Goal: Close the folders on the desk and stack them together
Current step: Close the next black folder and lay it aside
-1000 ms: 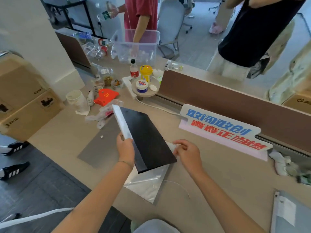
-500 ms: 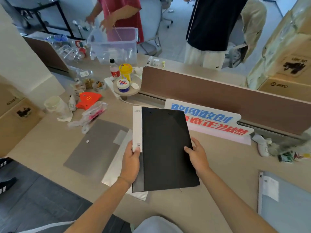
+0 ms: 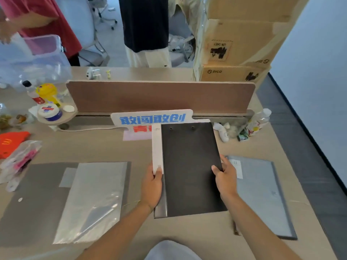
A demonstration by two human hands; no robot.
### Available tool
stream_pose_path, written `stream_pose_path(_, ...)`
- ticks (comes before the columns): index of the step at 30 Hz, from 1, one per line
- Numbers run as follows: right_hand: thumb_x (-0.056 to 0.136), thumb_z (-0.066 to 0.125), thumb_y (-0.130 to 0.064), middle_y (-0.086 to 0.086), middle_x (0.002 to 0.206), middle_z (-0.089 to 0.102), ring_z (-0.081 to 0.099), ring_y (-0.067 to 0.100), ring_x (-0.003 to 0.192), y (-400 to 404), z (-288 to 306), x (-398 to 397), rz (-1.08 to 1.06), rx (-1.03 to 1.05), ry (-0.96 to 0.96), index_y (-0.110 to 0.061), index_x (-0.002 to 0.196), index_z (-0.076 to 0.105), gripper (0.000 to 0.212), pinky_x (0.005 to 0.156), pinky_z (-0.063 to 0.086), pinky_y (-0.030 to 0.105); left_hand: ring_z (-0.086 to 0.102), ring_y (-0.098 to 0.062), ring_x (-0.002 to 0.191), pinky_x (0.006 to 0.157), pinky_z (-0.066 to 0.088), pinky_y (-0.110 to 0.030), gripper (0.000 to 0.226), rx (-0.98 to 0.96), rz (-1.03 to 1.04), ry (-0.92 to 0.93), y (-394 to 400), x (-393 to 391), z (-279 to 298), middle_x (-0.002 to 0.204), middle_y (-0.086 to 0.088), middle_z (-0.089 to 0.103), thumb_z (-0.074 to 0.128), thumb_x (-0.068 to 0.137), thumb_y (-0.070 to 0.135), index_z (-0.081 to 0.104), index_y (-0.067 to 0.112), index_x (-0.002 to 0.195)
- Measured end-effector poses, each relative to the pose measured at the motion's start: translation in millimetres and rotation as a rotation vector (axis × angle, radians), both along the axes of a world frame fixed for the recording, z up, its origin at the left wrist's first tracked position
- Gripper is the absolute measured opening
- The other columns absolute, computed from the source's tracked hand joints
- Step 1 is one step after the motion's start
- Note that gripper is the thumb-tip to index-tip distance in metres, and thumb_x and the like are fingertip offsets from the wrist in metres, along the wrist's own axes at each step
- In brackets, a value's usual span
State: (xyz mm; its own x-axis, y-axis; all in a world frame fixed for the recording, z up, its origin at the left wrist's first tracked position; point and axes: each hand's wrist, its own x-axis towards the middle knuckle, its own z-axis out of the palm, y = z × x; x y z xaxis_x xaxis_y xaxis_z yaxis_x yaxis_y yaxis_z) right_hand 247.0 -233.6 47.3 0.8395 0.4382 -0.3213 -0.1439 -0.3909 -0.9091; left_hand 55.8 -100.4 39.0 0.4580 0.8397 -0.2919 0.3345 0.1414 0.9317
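The left hand [image 3: 152, 186] and right hand [image 3: 225, 178] grip with curled fingers the long edges of a closed, matte black folder [image 3: 189, 166] with a white spine; a smooth grey-blue folder [image 3: 262, 194] lies at 3 o'clock.

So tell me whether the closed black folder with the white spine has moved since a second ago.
Yes. The black folder has moved right, away from the open grey folder and toward the blue-grey folder.

Both forearms are bare, no sleeves showing; pale blue-grey clothing [image 3: 170, 250] sits below them.
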Motion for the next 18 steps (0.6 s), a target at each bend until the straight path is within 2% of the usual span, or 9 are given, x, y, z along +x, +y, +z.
stream_pose_path(2, 0.093, 0.059, -0.004, -0.004, 0.12, 0.073, 0.067, 0.016, 0.113, -27.7, 0.7, 18.9, -0.075, -0.016, -0.004, -0.032, 0.129, 0.062, 0.046, 0.1, 0.054, 0.041, 0.062, -0.012, 0.114, 0.104, 0.045, -0.031, 0.029, 0.002, -0.067, 0.021, -14.8, 27.9, -5.9, 0.122, 0.007, 0.068, 0.044, 0.105, 0.029, 0.058, 0.025, 0.13)
stream_pose_path(3, 0.094, 0.058, -0.003, -0.003, 0.117, 0.074, 0.069, 0.015, 0.109, -41.8, -1.0, 29.4, -0.108, -0.02, -0.02, -0.03, 0.128, 0.063, 0.044, 0.095, 0.055, 0.035, 0.064, -0.013, 0.109, 0.1, 0.048, -0.032, 0.025, 0.012, -0.097, 0.038, -22.2, 41.4, -9.8, 0.116, 0.006, 0.07, 0.045, 0.105, 0.029, 0.062, 0.025, 0.123)
stream_pose_path(5, 0.094, 0.056, 0.0, -0.002, 0.114, 0.075, 0.069, 0.012, 0.105, -70.0, -1.1, 47.2, -0.161, -0.023, -0.03, -0.028, 0.124, 0.063, 0.041, 0.085, 0.054, 0.023, 0.065, -0.02, 0.096, 0.087, 0.048, -0.032, 0.02, 0.02, -0.148, 0.075, -38.2, 67.5, -14.9, 0.101, -0.004, 0.071, 0.048, 0.103, 0.027, 0.066, 0.019, 0.106)
stream_pose_path(6, 0.094, 0.056, 0.002, -0.002, 0.113, 0.075, 0.07, 0.011, 0.104, -84.0, -2.5, 56.4, -0.176, -0.035, -0.033, -0.026, 0.124, 0.065, 0.042, 0.084, 0.054, 0.022, 0.063, -0.025, 0.09, 0.081, 0.047, -0.032, 0.02, 0.033, -0.165, 0.101, -46.2, 80.1, -18.7, 0.094, -0.01, 0.07, 0.049, 0.102, 0.025, 0.066, 0.014, 0.097)
stream_pose_path(8, 0.093, 0.056, 0.002, -0.005, 0.113, 0.074, 0.069, 0.011, 0.104, -110.2, -9.6, 74.5, -0.219, -0.062, -0.048, -0.025, 0.126, 0.065, 0.044, 0.089, 0.055, 0.027, 0.057, -0.028, 0.081, 0.072, 0.043, -0.034, 0.026, 0.066, -0.189, 0.144, -63.1, 104.0, -22.8, 0.081, -0.012, 0.063, 0.052, 0.1, 0.022, 0.062, 0.011, 0.08)
stream_pose_path(11, 0.092, 0.059, -0.002, -0.002, 0.113, 0.073, 0.069, 0.017, 0.102, -147.9, -32.8, 102.1, -0.289, -0.148, -0.023, -0.024, 0.129, 0.065, 0.043, 0.092, 0.055, 0.033, 0.048, -0.022, 0.071, 0.063, 0.035, -0.031, 0.033, 0.096, -0.268, 0.226, -90.4, 136.5, -30.2, 0.071, -0.002, 0.053, 0.054, 0.099, 0.02, 0.052, 0.015, 0.066)
stream_pose_path(13, 0.091, 0.06, -0.008, -0.001, 0.119, 0.071, 0.066, 0.018, 0.107, -168.2, -44.6, 117.1, -0.313, -0.21, -0.016, -0.026, 0.131, 0.064, 0.044, 0.097, 0.053, 0.036, 0.049, -0.021, 0.069, 0.06, 0.033, -0.031, 0.033, 0.122, -0.316, 0.274, -107.2, 154.3, -40.0, 0.068, -0.001, 0.055, 0.056, 0.097, 0.022, 0.053, 0.016, 0.065)
stream_pose_path(15, 0.092, 0.06, -0.008, -0.007, 0.121, 0.066, 0.061, 0.015, 0.113, -184.8, -53.7, 128.9, -0.314, -0.264, -0.027, -0.024, 0.134, 0.062, 0.045, 0.101, 0.046, 0.031, 0.056, -0.024, 0.073, 0.06, 0.039, -0.031, 0.024, 0.128, -0.354, 0.314, -121.9, 168.5, -50.1, 0.07, -0.003, 0.063, 0.058, 0.095, 0.023, 0.062, 0.015, 0.072)
stream_pose_path(18, 0.09, 0.059, -0.004, -0.005, 0.121, 0.068, 0.061, 0.018, 0.115, -200.5, -63.5, 143.5, -0.296, -0.359, -0.018, -0.018, 0.132, 0.065, 0.045, 0.097, 0.044, 0.028, 0.061, -0.029, 0.073, 0.064, 0.044, -0.036, 0.017, 0.131, -0.393, 0.358, -139.9, 184.5, -61.2, 0.07, -0.005, 0.069, 0.062, 0.092, 0.02, 0.068, 0.011, 0.079)
